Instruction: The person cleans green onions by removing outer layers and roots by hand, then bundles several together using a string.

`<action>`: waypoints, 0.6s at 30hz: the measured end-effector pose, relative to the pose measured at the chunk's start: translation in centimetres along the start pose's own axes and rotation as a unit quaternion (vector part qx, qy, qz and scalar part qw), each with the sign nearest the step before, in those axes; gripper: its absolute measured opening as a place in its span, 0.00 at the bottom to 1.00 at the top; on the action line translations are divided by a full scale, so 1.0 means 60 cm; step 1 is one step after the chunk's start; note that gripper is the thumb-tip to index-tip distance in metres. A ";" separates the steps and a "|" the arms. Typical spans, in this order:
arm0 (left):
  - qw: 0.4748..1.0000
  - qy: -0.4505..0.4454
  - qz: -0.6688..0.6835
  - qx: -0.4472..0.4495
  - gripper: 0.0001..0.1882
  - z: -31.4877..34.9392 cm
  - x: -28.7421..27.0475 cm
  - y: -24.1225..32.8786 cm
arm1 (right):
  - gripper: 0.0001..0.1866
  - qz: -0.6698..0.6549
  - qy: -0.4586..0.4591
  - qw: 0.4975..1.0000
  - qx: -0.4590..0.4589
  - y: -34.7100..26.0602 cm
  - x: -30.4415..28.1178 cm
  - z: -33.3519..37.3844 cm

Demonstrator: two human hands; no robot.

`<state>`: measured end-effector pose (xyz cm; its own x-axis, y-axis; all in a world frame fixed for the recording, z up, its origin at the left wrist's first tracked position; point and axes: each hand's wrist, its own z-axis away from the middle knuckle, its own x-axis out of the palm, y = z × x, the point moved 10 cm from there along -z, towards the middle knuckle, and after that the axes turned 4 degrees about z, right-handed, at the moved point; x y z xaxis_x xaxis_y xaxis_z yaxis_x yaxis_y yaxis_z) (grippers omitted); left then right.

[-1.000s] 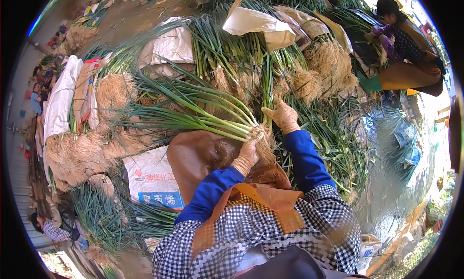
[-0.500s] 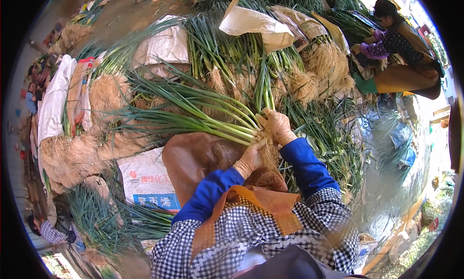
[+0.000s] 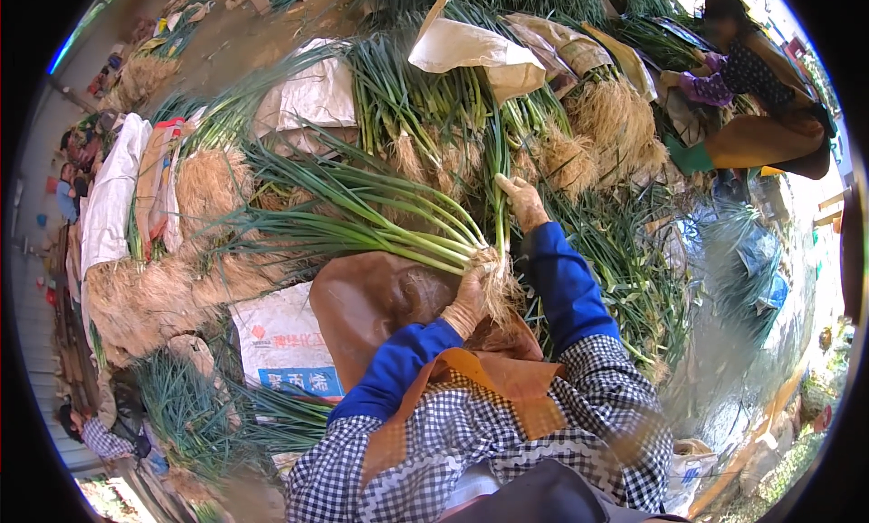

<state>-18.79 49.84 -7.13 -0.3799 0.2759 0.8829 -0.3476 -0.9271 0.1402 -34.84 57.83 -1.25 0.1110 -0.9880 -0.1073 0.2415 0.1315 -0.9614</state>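
My left hand [image 3: 469,300] is closed round the white root ends of a bunch of green onions [image 3: 425,244], whose leaves fan out to the left. Pale, stringy roots [image 3: 501,292] hang beside its fingers. A separate green onion [image 3: 501,217] points away from me, its base against the bunch's root end. My right hand [image 3: 525,204] is closed at the side of that stalk, thumb and fingertips pinching it partway up. Beneath the bunch, a brown apron [image 3: 362,292] covers my lap.
Bundled green onions [image 3: 466,93] with roots lie ahead, partly under a cream sheet [image 3: 475,57]. Loose green onions [image 3: 625,292] are piled at my right. A printed white sack [image 3: 285,337] lies left of my lap. Another person [image 3: 760,97] works at the far right.
My right hand has moved up and away from the root ends, along the separate stalk. My left hand still grips the bunch, slightly lower.
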 end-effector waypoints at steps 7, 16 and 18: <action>0.998 -0.036 0.038 -0.026 0.15 -0.034 -0.034 -0.015 | 0.11 0.045 -0.184 0.978 -0.090 -0.049 -0.010 0.218; 0.996 -0.008 0.036 -0.076 0.14 -0.012 -0.013 -0.026 | 0.21 0.707 0.064 0.687 0.154 0.072 -0.361 0.326; 0.997 -0.046 0.039 -0.039 0.14 -0.016 0.012 -0.014 | 0.27 0.413 0.141 0.899 -0.047 0.029 -0.245 0.257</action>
<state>-19.59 51.08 -7.04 -0.3288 0.1768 0.9277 -0.3876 -0.9210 0.0381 -21.21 73.83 2.58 -0.0365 -0.5400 -0.8409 0.1049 0.8347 -0.5406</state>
